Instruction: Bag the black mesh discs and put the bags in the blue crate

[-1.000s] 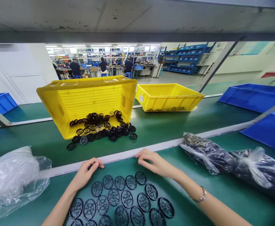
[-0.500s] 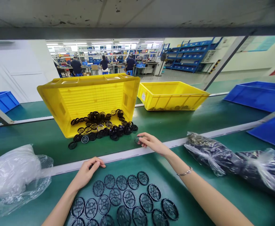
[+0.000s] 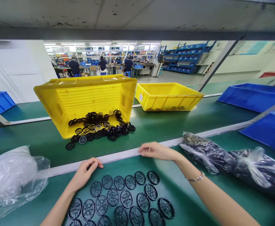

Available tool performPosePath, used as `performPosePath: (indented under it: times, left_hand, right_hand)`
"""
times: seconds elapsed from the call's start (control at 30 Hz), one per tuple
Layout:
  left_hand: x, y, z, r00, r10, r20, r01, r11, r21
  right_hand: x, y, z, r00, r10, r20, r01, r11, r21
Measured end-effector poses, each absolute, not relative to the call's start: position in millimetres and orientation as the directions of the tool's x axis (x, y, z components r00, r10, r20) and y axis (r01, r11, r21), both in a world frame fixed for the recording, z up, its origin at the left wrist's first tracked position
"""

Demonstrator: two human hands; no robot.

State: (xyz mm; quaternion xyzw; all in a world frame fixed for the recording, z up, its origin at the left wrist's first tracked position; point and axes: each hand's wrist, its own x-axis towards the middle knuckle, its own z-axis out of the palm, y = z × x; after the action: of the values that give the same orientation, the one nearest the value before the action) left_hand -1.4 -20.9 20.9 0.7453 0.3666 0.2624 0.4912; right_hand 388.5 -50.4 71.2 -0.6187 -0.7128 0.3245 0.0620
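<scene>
Several black round grille discs (image 3: pixel 126 198) lie flat in rows on the green mat in front of me. My left hand (image 3: pixel 85 172) rests at the rows' upper left, its fingers curled with the tips on the white rail (image 3: pixel 118 155); a dark spot shows under them. My right hand (image 3: pixel 156 150) hovers over the rail, fingers stretched out to the left, with nothing seen in it. Just below it lies the row's rightmost disc (image 3: pixel 153 177). Beyond the rail, a yellow bin tipped on its side (image 3: pixel 64 103) spills a pile of the same discs (image 3: pixel 99 127) onto the belt.
A second yellow bin (image 3: pixel 168 95) stands upright behind the belt. A clear plastic bag (image 3: pixel 12 177) lies at the left, and bags of dark parts (image 3: pixel 224 158) at the right. Blue bins (image 3: pixel 257 95) sit far right. People work at benches in the background.
My right hand reached to the pile, pinched one disc, and came back over the rail. One more disc now lies at the right end of the top row. My left hand stayed put.
</scene>
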Motion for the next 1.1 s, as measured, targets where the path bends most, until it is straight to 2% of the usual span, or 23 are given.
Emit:
performPosePath:
  times: [0.1,0.2,0.37,0.57,0.7,0.8,0.97,1.03,1.1]
  left_hand:
    - [-1,-21,20,0.591,0.806,0.028,0.290,-0.244,0.925]
    - [-2,-21,19,0.591,0.806,0.021,0.288,-0.235,0.928]
    - [-2,-21,19,0.591,0.806,0.010,0.286,-0.220,0.933]
    - [-2,-21,21,0.590,0.807,0.016,0.284,-0.226,0.932]
    - [-2,-22,21,0.586,0.810,0.020,0.297,-0.238,0.925]
    - [-2,-22,22,0.587,0.809,0.023,0.297,-0.242,0.924]
    - [-2,-21,23,0.587,0.809,0.015,0.308,-0.240,0.921]
    - [-2,-21,23,0.589,0.808,0.015,0.304,-0.239,0.922]
    - [-2,-21,22,0.589,0.808,0.016,0.299,-0.236,0.925]
  right_hand:
    - [390,-1,49,0.072,0.997,-0.005,0.900,-0.067,-0.430]
    - [390,46,27,0.183,0.975,0.127,0.914,-0.121,-0.388]
    - [393,79,14,0.188,0.967,0.171,0.932,-0.121,-0.342]
    - [395,29,22,0.144,0.965,0.220,0.944,-0.068,-0.323]
    - [389,-24,29,-0.005,0.990,0.138,0.928,0.056,-0.369]
    - [383,-60,39,-0.192,0.980,-0.046,0.885,0.153,-0.439]
    - [382,-91,67,-0.386,0.864,-0.322,0.853,0.202,-0.482]
    - [386,-87,74,-0.414,0.837,-0.357,0.834,0.191,-0.518]
    - [391,-71,71,-0.341,0.893,-0.294,0.837,0.146,-0.528]
